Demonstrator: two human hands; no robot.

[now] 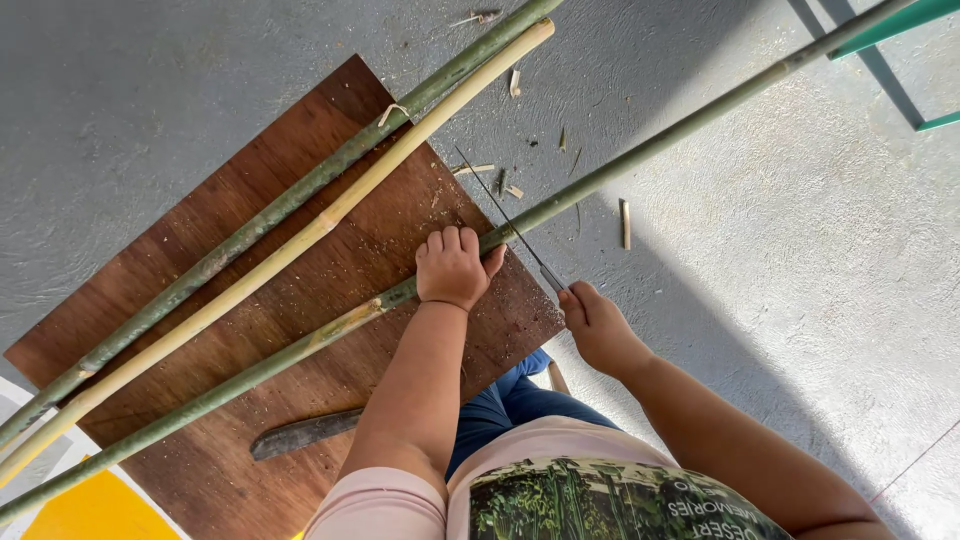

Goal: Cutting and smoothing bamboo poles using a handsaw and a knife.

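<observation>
A long green bamboo pole [650, 145] lies slanted across a brown wooden board [250, 200] and runs out past the upper right. My left hand [455, 268] presses down on this pole at the board's right edge. My right hand [597, 325] grips the handle of a thin hacksaw blade [505, 215], which crosses the pole just right of my left hand. Two more poles lie on the board: a green bamboo pole [290, 200] and a pale yellow bamboo pole [380, 172] beside it.
A dark curved knife [305, 433] lies on the board near my left arm. Bamboo chips and sawdust [515, 190] are scattered over the board and grey concrete floor. A yellow sheet [100, 510] shows at the lower left. Teal metal bars [890, 25] stand at the upper right.
</observation>
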